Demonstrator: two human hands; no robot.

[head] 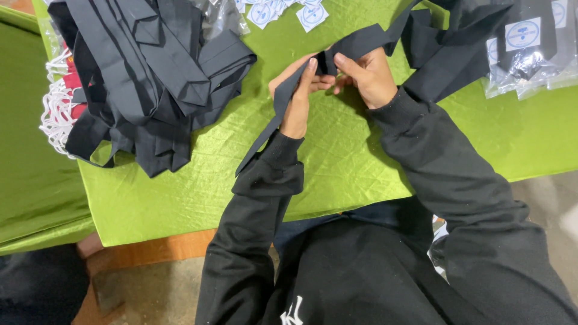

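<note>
Nearest: black sleeves w/ both hands up over the desk, which has a green cloth on it. Left hand grip closed on a black tie, thumb on top, narrow end hanging down past the wrist toward the desk edge. Right hand grip closed on same tie just beside the left, thumb pressing a fold. Tie held above mid-desk, running up to the right. Farther left: pile of black ties, white cords by it. Far right: bagged ties. Top centre: small white labels.
</note>
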